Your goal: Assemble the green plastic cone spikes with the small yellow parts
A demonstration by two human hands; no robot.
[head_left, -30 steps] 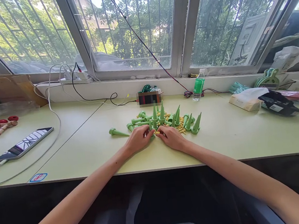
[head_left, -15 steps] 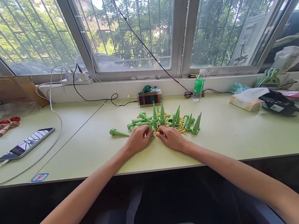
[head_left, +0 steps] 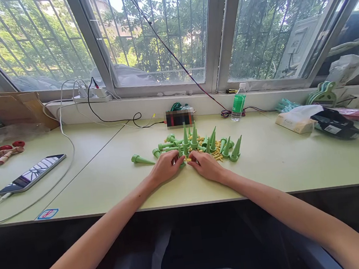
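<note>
Head view, at far left: wooden pieces with red parts [head_left: 2,157] are lying in a cluster on the pale tabletop [head_left: 100,178], and a smartphone [head_left: 31,173] is resting nearer the front edge, a white charging cable [head_left: 52,190] plugging into its near end. Further right, a capped green spike [head_left: 142,159] is lying on its side, apart from the main heap. Next, the left hand [head_left: 167,166] is closing its thumb and fingers narrowly around an upright green spike [head_left: 180,153] at the front of the heap. Just beside it, a small yellow peg [head_left: 188,160] is sitting pinched between the fingertips of the right hand [head_left: 204,162]. Behind and right of the hands, more green spikes [head_left: 212,141] are standing or lying among loose yellow pegs [head_left: 218,154]. Beyond them, a green-labelled bottle [head_left: 238,104] is standing near the window wall; at far right, a tissue pack [head_left: 293,122] is lying against a black pouch [head_left: 337,125].
</note>
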